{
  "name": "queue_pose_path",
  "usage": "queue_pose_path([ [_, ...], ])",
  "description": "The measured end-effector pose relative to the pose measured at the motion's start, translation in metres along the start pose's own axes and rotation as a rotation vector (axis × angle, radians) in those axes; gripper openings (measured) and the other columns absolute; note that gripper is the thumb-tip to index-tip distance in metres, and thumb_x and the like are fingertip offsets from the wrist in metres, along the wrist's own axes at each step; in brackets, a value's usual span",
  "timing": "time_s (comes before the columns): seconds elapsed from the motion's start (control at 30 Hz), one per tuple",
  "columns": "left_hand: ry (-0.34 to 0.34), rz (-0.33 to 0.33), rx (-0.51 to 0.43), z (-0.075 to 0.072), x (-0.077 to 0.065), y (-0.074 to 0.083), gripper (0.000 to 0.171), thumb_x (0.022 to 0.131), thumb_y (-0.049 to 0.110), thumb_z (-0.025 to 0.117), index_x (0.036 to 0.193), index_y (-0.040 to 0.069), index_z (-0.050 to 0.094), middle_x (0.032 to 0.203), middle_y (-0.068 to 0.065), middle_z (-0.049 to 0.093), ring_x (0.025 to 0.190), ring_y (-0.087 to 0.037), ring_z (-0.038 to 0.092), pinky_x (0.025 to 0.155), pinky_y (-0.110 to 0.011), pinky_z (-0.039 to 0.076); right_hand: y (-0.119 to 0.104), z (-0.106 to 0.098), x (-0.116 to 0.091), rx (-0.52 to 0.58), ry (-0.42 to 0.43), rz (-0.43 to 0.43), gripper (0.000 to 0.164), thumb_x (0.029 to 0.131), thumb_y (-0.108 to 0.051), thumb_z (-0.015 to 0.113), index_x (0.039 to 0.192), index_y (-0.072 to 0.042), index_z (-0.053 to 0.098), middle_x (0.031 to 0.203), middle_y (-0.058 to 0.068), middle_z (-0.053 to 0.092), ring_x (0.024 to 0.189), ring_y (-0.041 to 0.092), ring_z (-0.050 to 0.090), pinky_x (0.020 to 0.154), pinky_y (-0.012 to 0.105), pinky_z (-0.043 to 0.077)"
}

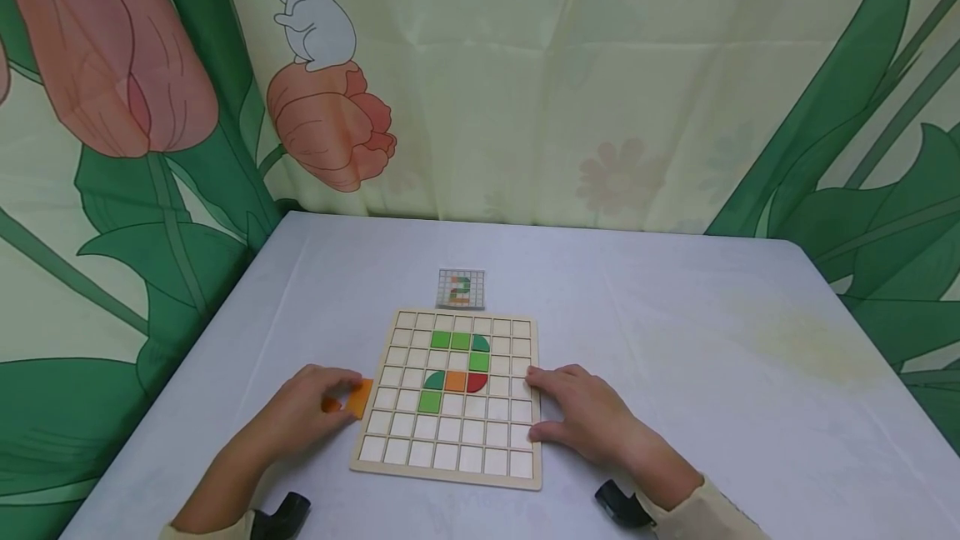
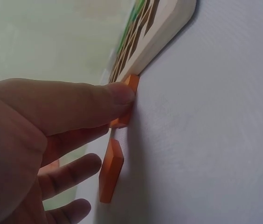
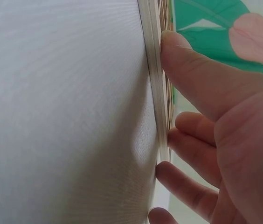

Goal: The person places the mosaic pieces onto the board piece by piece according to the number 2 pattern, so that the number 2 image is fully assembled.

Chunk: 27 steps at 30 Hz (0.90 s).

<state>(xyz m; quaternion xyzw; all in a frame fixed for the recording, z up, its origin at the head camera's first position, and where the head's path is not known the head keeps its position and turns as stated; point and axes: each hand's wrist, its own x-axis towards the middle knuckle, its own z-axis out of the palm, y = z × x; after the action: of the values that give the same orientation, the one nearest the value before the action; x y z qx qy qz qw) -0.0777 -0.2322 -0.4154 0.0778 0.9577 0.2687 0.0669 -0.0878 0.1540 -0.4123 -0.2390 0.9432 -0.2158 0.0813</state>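
A wooden grid board [image 1: 447, 480] lies on the table with colored tiles in some cells. The tiles are green squares [image 1: 440, 340], an orange square [image 1: 455, 381], dark green rounded pieces [image 1: 480, 344] and a red rounded piece [image 1: 476, 382]. At the board's left edge, my left hand [image 1: 300, 408] pinches an orange tile [image 1: 362, 398] between thumb and finger. A second orange tile [image 2: 111, 171] is beneath that hand, partly hidden in the head view. My right hand [image 1: 588, 415] rests thumb and fingertips on the board's right edge, fingers spread and holding no tile.
Just beyond the board lies a small picture card [image 1: 461, 289] with a colored grid pattern. A white cloth covers the table [image 1: 675, 340]. Behind it hangs a curtain [image 1: 510, 90] printed with tulips and a white animal.
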Motion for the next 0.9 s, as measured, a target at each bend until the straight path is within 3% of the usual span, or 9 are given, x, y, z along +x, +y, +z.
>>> queue_pose_path([
  [0.6,0.025,-0.010,-0.003,0.001,0.005,0.004,0.044,0.079,0.009,0.085,0.121,0.008,0.072,0.115,-0.002,0.067,0.103,-0.022,0.056,0.081,-0.037,0.053,0.000,0.000,0.001,-0.007,-0.001,0.004,0.068,0.081,-0.037,0.083,0.139,-0.010,0.059,0.140,0.004,0.058,0.123,0.028,0.053,0.097,0.050,0.046],
  [0.77,0.010,0.001,0.007,-0.005,0.002,0.001,0.045,0.080,0.009,0.083,0.123,0.007,0.070,0.119,-0.005,0.067,0.111,-0.029,0.057,0.089,-0.047,0.052,0.000,0.000,0.001,-0.007,-0.006,0.009,0.069,0.081,-0.037,0.083,0.139,-0.011,0.058,0.139,0.004,0.059,0.123,0.029,0.052,0.097,0.050,0.046],
  [0.9,-0.023,-0.027,0.010,-0.013,-0.002,-0.002,0.044,0.081,0.010,0.081,0.123,0.007,0.070,0.120,-0.008,0.067,0.114,-0.034,0.057,0.095,-0.055,0.048,0.000,0.000,0.001,-0.003,-0.009,0.014,0.069,0.081,-0.038,0.083,0.139,-0.011,0.059,0.139,0.004,0.059,0.123,0.028,0.052,0.097,0.049,0.046],
])
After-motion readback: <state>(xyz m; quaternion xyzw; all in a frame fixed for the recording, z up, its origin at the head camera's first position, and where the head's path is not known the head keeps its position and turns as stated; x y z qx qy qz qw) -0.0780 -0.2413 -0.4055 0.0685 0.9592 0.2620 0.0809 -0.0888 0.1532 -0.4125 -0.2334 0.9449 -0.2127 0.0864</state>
